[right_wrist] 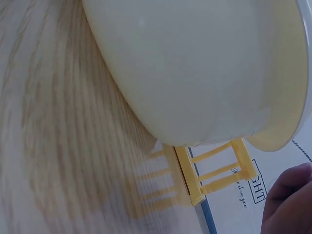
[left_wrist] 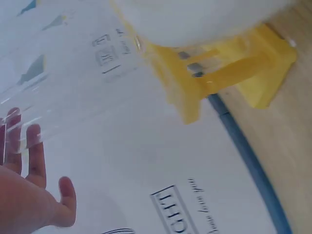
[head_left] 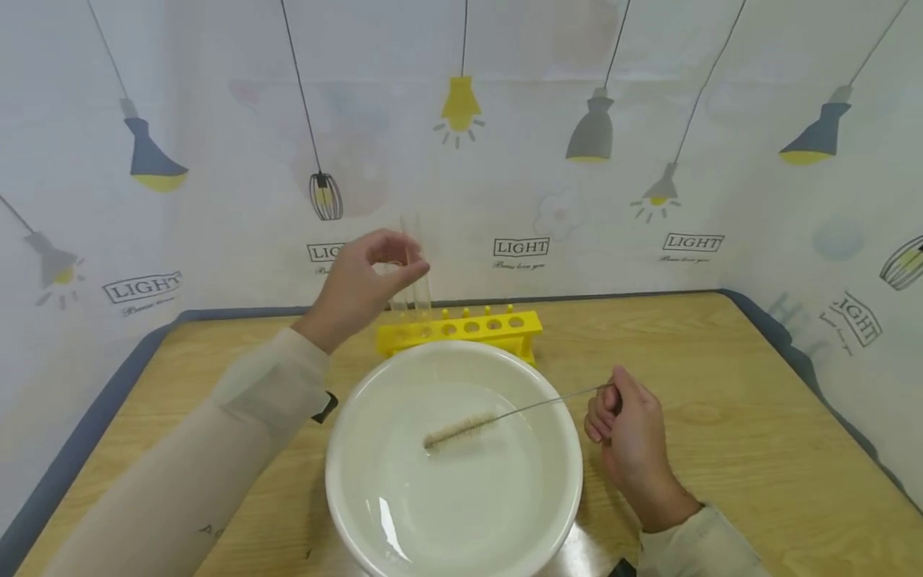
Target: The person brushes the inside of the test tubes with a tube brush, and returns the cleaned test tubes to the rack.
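Note:
My left hand (head_left: 364, 280) is behind the basin, its thumb and forefinger pinching a clear glass test tube (head_left: 422, 292) that stands upright at the left of the yellow rack (head_left: 530, 323). A second clear tube (head_left: 399, 301) is just left of it. In the left wrist view, the other fingers (left_wrist: 36, 161) spread loosely near the see-through glass. My right hand (head_left: 634, 433), right of the basin, grips the thin wire handle of a test tube brush (head_left: 461, 430). Its pale bristles lie over the water in the white basin (head_left: 335, 473).
The basin stands on a wood-grain table (head_left: 721, 385), directly in front of the rack. Several rack holes and pegs show to the right of the tubes. A white sheet (head_left: 447, 184) printed with lamps closes off the back and sides.

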Demonstrator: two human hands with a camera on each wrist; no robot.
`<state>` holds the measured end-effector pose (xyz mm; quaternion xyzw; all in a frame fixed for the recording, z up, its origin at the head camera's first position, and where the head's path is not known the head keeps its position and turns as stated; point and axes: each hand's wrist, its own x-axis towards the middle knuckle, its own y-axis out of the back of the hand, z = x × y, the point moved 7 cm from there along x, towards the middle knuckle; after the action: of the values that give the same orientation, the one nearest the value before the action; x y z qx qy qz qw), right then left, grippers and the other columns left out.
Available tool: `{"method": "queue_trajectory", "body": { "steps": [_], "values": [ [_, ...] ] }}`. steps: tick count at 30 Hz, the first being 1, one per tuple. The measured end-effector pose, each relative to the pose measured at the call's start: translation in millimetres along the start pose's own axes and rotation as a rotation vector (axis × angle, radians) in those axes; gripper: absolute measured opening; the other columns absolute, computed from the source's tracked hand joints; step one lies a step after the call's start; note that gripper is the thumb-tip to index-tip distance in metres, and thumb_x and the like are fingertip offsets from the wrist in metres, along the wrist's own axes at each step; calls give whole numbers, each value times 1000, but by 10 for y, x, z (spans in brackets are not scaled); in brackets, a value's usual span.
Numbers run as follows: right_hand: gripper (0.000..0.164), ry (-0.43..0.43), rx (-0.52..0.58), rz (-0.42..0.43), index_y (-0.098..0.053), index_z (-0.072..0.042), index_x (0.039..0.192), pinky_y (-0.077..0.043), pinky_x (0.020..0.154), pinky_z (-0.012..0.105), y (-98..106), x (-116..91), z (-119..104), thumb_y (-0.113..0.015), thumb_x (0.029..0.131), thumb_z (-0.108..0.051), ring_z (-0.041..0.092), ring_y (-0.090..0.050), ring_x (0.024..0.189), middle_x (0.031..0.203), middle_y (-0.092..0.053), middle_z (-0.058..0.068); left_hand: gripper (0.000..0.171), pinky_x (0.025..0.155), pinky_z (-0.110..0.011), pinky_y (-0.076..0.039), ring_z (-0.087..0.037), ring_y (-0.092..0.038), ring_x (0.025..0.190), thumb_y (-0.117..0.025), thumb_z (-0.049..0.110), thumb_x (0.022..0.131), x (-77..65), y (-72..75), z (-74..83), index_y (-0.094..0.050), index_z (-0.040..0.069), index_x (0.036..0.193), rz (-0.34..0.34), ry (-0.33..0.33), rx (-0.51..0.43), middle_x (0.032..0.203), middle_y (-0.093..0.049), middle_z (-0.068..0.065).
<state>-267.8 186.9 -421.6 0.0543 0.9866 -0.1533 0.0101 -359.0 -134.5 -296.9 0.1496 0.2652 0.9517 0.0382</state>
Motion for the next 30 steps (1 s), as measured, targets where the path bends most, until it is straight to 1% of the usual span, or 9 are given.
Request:
{"method": "queue_trajectory", "body": {
  "steps": [4, 7, 9, 12, 15, 20, 23, 26, 30],
  "values": [
    [50, -3, -10, -8, -35, -15, 63, -28, 45, 25, 0, 0, 13, -33, 110, -32, 15, -23, 46, 51, -33, -8, 31, 104, -45, -42, -10, -60, 106, -73, 38, 91, -48, 136, 274, -66, 19, 114, 92, -101, 8, 109, -68, 5],
    [50, 3, -48, -17, -36, -14, 63, -30, 45, 25, -3, -8, 12, -35, 110, -31, 15, -25, 46, 50, -32, -7, 30, 105, -43, -40, -9, -61, 105, -72, 36, 92, -150, 240, 493, -67, 17, 114, 157, -171, 7, 107, -67, 3],
    [50, 12, -111, -20, -36, -12, 63, -34, 45, 24, -1, -20, 1, -37, 110, -31, 12, -29, 45, 51, -33, -6, 29, 104, -42, -42, -10, -62, 105, -72, 33, 93, -245, 301, 631, -67, 16, 116, 197, -214, 10, 107, -67, 1],
    [50, 53, -252, -39, -37, -7, 65, -40, 46, 26, -18, -40, -37, -39, 109, -31, 11, -36, 46, 51, -34, -4, 28, 100, -38, -45, -12, -64, 103, -70, 25, 95, -417, 378, 797, -66, 11, 120, 248, -300, 30, 105, -67, -2],
    [51, 97, -372, -52, -38, -3, 67, -43, 46, 27, -48, -56, -74, -42, 109, -31, 11, -39, 47, 53, -36, -2, 30, 97, -32, -49, -14, -66, 99, -65, 14, 98, -616, 404, 900, -62, 7, 126, 259, -400, 30, 102, -68, -6],
    [50, 101, -494, -58, -42, 3, 71, -43, 45, 28, -88, -62, -53, -51, 105, -33, 12, -41, 45, 51, -40, -2, 32, 85, -20, -52, -13, -66, 81, -56, 3, 100, -975, 376, 888, -57, 2, 132, 216, -532, 15, 93, -60, -8],
    [49, 114, -567, -67, -47, 5, 75, -42, 43, 28, -103, -53, -38, -57, 102, -34, 12, -43, 42, 50, -42, -2, 31, 73, -17, -51, -8, -59, 68, -54, 6, 101, -1167, 352, 830, -57, 1, 132, 206, -578, 51, 92, -58, -6],
    [49, 143, -609, -77, -49, 8, 76, -41, 40, 28, -114, -52, -34, -57, 102, -33, 12, -43, 41, 50, -43, -2, 34, 61, -16, -47, -5, -54, 64, -56, 4, 99, -1325, 304, 745, -58, 4, 133, 180, -566, 94, 93, -59, -3],
    [49, 156, -598, -86, -46, 7, 74, -42, 42, 28, -118, -68, -20, -54, 104, -30, 11, -43, 42, 50, -41, -2, 36, 56, -17, -45, -1, -50, 65, -60, 3, 96, -1486, 209, 589, -61, 11, 131, 126, -484, 190, 90, -58, 4]
  ]
}}
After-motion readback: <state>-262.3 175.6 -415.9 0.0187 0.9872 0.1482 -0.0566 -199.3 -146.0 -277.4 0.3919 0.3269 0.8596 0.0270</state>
